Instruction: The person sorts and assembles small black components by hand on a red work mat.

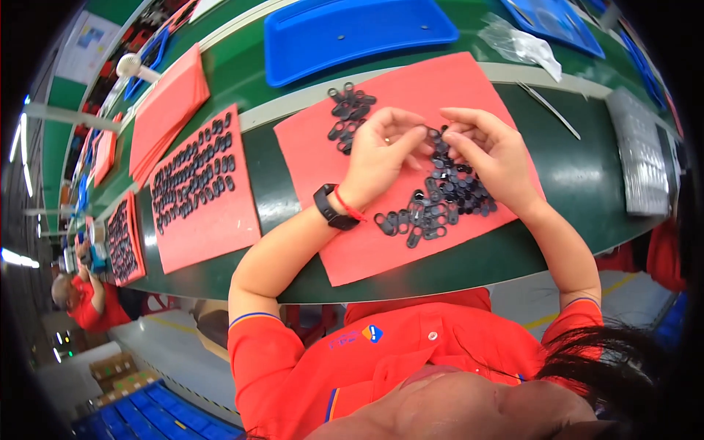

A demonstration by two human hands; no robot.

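Note:
Both my hands are raised over a pink sheet (308,169) on the green bench. My left hand (385,150), with a dark band on its wrist, has thumb and fingers pinched together. Close by, my right hand (488,147) is pinched too, its fingertips facing the left's. Whatever is between the fingers is too small and hidden to name. Under the right hand lies a heap of small dark round discs (466,187). Black oval looped pieces (422,220) lie loose at the heap's near left side. A separate cluster of black looped pieces (350,110) sits beyond my left hand.
Left of me, another pink sheet (213,246) carries rows of black pieces. A blue tray (359,37) stands at the back, with a clear plastic bag (521,44) beside it. Metal tweezers (550,110) and clear plastic trays (642,154) lie right. Another person (92,301) works far left.

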